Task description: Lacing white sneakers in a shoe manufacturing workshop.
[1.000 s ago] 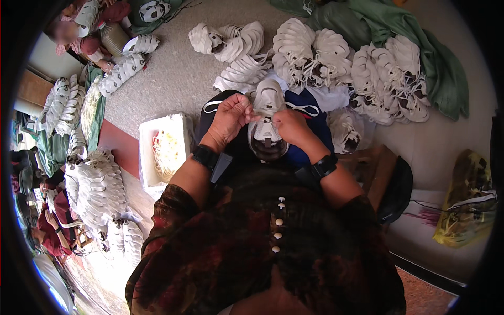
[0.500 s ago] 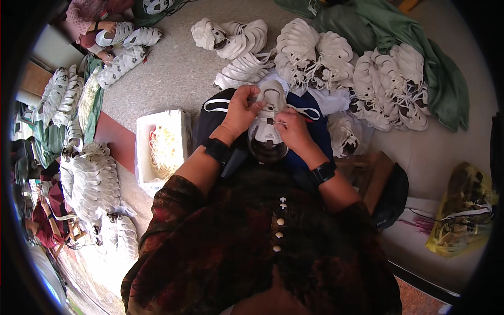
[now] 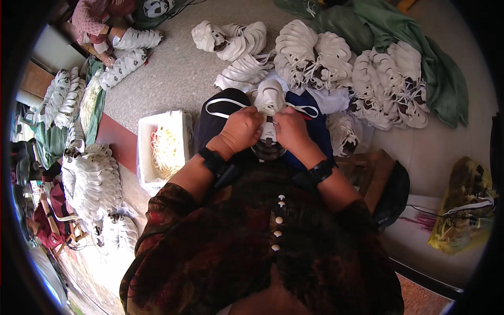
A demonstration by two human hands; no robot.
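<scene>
A white and grey shoe point(image 3: 270, 100) with a dark end lies on my lap, pointing away from me. My left hand point(image 3: 242, 131) is closed at its left edge, fingertips pinched on a white shoelace point(image 3: 223, 100) that loops out over dark cloth. On the opposite edge my right hand point(image 3: 291, 131) is closed too, pinching lace; another white loop point(image 3: 308, 110) sticks out beside it over navy cloth. Both hands sit level, close together, covering the sides of the shoe. The lace ends inside my fingers are hidden.
A white foam box point(image 3: 163, 147) of pale laces stands to my left. Bundles of white shoe uppers point(image 3: 315, 55) lie ahead and more point(image 3: 92, 181) at far left. A green sack point(image 3: 441, 79), a wooden stool point(image 3: 373, 173) and a yellow bag point(image 3: 464, 210) are on the right. A co-worker point(image 3: 100, 26) handles uppers.
My left hand has come down and back along the shoe, and both hands are now closed side by side. The left lace loop shows larger. The co-worker's hands have shifted.
</scene>
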